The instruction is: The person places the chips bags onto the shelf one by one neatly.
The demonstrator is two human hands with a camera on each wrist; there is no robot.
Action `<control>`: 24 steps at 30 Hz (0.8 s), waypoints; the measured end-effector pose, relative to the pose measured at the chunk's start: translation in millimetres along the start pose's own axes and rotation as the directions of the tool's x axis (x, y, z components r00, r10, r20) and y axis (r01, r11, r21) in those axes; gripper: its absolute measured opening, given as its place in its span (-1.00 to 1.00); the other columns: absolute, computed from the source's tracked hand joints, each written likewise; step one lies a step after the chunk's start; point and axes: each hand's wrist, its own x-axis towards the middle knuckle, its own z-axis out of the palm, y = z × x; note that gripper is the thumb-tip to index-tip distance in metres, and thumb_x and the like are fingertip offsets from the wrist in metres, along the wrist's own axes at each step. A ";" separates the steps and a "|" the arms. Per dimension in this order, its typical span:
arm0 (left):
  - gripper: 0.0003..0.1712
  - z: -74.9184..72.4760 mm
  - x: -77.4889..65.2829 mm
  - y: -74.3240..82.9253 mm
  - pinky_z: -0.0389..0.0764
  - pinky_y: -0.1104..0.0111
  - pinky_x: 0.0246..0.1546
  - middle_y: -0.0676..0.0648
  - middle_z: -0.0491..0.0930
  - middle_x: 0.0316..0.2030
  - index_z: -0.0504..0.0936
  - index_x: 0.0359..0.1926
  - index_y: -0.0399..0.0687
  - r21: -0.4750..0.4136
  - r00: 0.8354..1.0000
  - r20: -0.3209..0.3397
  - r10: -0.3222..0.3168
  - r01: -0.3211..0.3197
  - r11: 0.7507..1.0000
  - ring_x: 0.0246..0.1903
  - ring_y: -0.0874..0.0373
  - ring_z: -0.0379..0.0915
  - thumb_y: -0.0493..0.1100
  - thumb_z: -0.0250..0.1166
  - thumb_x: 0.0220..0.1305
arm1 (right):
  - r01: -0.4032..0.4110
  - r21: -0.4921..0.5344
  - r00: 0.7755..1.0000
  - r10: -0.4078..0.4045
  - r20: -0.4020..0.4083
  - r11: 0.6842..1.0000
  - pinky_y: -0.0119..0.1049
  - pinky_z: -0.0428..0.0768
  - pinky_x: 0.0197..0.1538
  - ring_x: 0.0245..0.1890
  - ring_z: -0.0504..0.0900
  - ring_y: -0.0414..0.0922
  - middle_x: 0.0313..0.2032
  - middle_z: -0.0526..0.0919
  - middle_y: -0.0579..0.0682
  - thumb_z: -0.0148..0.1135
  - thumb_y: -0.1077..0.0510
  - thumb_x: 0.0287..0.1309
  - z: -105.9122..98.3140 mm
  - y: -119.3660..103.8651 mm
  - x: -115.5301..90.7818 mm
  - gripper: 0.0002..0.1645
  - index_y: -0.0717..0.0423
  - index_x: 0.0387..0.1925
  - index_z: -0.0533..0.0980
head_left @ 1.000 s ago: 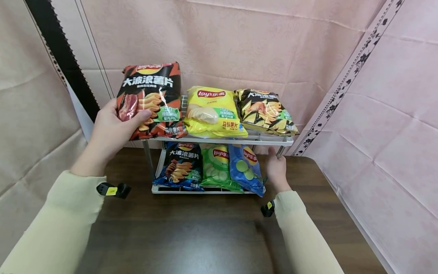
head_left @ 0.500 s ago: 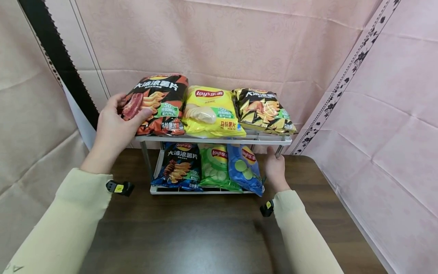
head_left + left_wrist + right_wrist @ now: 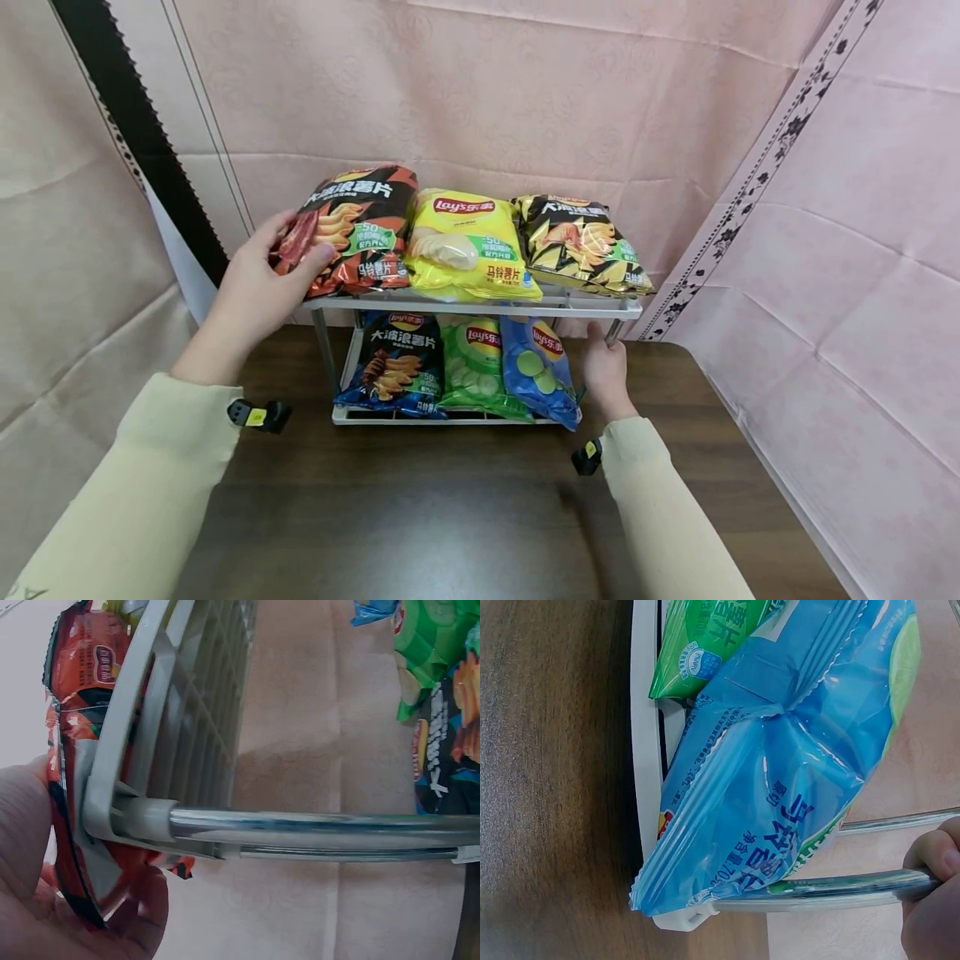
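My left hand [image 3: 262, 279] grips the left edge of a red and black chip bag [image 3: 367, 229], thumb across its front. This bag lies tilted back on the left end of the rack's white upper shelf [image 3: 480, 308], against a yellow chip bag [image 3: 465, 250]. In the left wrist view, its lower corner sticks out past the shelf's end frame [image 3: 112, 742], with fingers curled beneath. At the rack's right side, my right hand [image 3: 606, 371] holds a metal post [image 3: 832, 894]. Close to that hand, a blue chip bag [image 3: 780, 772] slants over the lower shelf's corner.
A black and gold chip bag [image 3: 581, 246] sits at the upper shelf's right end. Below are a dark blue chip bag [image 3: 397, 362] and a green one [image 3: 480, 367]. The rack stands on a brown wooden table [image 3: 420, 500], with pink cloth [image 3: 525, 100] behind.
My left hand has moved the red and black bag rightward and lowered its top, so it leans back beside the yellow bag. My right hand stays on the post.
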 end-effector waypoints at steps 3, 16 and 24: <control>-0.07 1.1 -3.4 -6.8 0.24 -0.17 0.10 -0.19 0.19 0.37 -0.03 0.51 0.32 -0.034 1.000 -0.011 0.009 -0.010 0.999 0.20 -0.19 0.21 0.42 0.10 0.23 | -0.012 0.023 1.000 0.011 0.020 1.000 -0.26 0.12 -0.76 -0.84 0.10 -0.17 -0.78 0.18 -0.13 -0.20 -0.48 0.29 -0.6 0.3 -0.1 -0.26 -0.03 -0.73 0.18; -0.35 10.1 -47.3 -48.1 0.39 0.44 -0.11 -0.32 0.41 0.15 0.04 0.47 -0.10 -0.119 0.994 -0.018 0.110 -0.111 0.987 -0.03 0.01 0.38 0.11 -0.18 0.53 | -0.008 0.055 0.997 0.003 0.076 0.998 -0.23 0.15 -0.69 -0.81 0.12 -0.12 -0.77 0.19 -0.09 -0.16 -0.43 0.31 -5.8 -2.2 3.1 -0.27 0.03 -0.70 0.19; -0.26 25.0 -77.6 -70.4 0.33 -0.17 0.00 -0.39 0.40 0.09 0.13 0.37 -0.35 0.140 0.994 0.082 0.073 -0.084 0.987 0.06 -0.28 0.34 0.19 -0.16 0.51 | 0.053 -0.339 0.995 -0.019 0.102 0.939 -0.01 0.40 0.05 -0.02 0.47 0.06 0.00 0.48 0.20 -0.12 -0.48 0.26 -16.6 -1.3 -14.8 -0.18 0.14 0.10 0.31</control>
